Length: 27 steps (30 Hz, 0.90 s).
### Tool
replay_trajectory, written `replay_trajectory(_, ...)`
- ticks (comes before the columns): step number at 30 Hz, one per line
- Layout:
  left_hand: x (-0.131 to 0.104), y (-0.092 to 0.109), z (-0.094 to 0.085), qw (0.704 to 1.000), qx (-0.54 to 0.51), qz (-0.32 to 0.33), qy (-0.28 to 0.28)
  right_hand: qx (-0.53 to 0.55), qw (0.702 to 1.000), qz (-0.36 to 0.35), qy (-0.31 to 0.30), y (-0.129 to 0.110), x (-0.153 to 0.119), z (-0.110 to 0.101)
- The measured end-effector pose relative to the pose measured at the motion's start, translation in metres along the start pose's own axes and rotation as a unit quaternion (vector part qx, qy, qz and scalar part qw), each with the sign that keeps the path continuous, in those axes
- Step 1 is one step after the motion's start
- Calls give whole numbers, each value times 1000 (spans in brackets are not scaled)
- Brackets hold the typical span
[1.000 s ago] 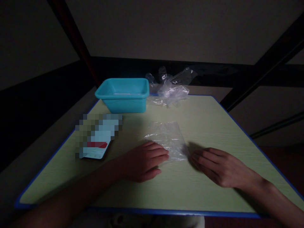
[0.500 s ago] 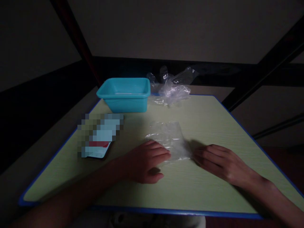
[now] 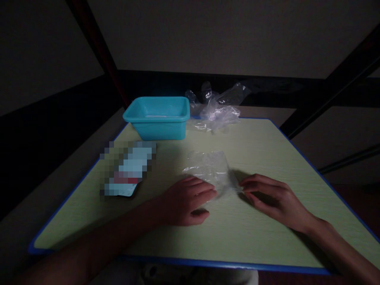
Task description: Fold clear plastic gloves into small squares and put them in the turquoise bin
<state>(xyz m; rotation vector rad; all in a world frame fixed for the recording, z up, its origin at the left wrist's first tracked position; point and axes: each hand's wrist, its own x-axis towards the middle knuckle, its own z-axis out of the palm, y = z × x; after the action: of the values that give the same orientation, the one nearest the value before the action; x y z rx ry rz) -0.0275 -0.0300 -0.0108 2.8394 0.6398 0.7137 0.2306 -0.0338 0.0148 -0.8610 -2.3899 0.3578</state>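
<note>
A clear plastic bag (image 3: 209, 164) lies flat in the middle of the table, wrinkled and shiny. My left hand (image 3: 188, 200) rests palm down over its near left part, fingers stretched out and thumb apart. At the bag's near right corner, my right hand (image 3: 268, 198) pinches the edge between thumb and fingertips. That corner is lifted slightly off the tabletop.
On the pale table (image 3: 285, 166) with its blue edge, a turquoise plastic basin (image 3: 160, 128) stands at the back left. Beside it lies a crumpled heap of clear plastic bags (image 3: 221, 111). A phone (image 3: 133, 162), partly blurred out, lies at the left.
My right hand's fingers and thumb have come together on the bag's corner and raised it a little. My left hand stays on the bag. The view has shifted slightly.
</note>
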Motion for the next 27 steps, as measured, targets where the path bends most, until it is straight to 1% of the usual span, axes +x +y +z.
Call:
replay_trajectory(5, 0, 2, -1, 998, 31, -17, 49, 53, 997, 64, 7, -1, 3, 3)
replay_trajectory(8, 1, 4, -3, 996, 51, -26, 66, 71, 993, 96, 18, -2, 4, 2)
replay_trajectory(12, 1, 4, -2, 993, 70, -37, 87, 101, 988, 114, 39, -2, 5, 1)
replay_trajectory(15, 1, 3, -1, 991, 80, -51, 90, 117, 984, 123, 48, -2, 6, 2)
replay_trajectory(18, 1, 2, 1, 990, 98, -61, 87, 122, 983, 129, 48, -4, 7, 1)
replay_trajectory(22, 1, 2, 1, 987, 125, -57, 81, 111, 985, 124, 34, -7, 7, 0)
replay_trajectory(25, 0, 2, 1, 987, 134, -52, 68, 95, 990, 100, 21, -7, 5, 1)
replay_trajectory(27, 0, 1, 2, 988, 132, -55, 61, 76, 995, 72, 7, -6, 3, 3)
